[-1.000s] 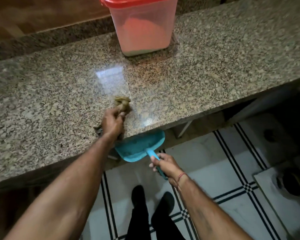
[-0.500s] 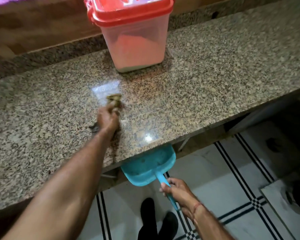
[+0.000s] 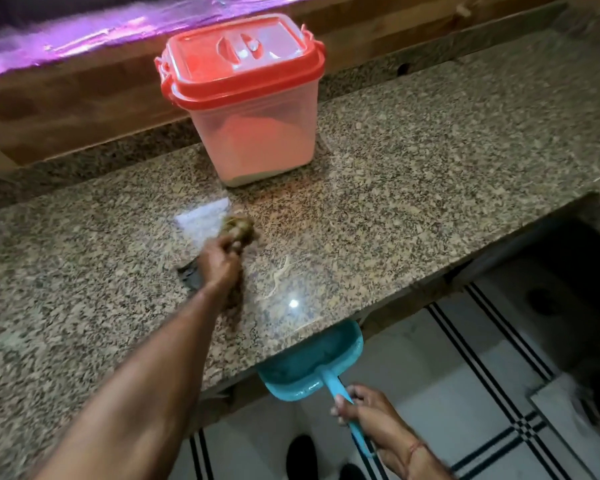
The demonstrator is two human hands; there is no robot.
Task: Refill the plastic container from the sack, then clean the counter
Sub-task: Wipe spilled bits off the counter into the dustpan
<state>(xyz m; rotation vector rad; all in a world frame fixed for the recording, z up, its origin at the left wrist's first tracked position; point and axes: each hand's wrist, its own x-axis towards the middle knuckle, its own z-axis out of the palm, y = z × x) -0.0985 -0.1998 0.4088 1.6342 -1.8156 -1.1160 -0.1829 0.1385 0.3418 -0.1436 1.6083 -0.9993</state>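
A clear plastic container (image 3: 257,133) with a closed red lid stands at the back of the granite counter (image 3: 413,174), partly filled with pale grain. My left hand (image 3: 219,263) rests on the counter in front of it, shut on a small brown hand brush (image 3: 239,229); the brush is blurred. My right hand (image 3: 368,408) is below the counter's front edge, gripping the handle of a blue dustpan (image 3: 312,362). The pan's mouth sits tucked under the counter edge. No sack is in view.
A wooden ledge (image 3: 84,98) runs behind the counter. The counter steps back at the right, above a dark recess (image 3: 568,271). White floor tiles with black lines (image 3: 465,393) lie below, and my dark shoes (image 3: 300,455) stand near the dustpan.
The brush and my left hand have moved away from the front edge toward the container. The dustpan has shifted right along the counter edge. The view has tilted up, showing the container's lid.
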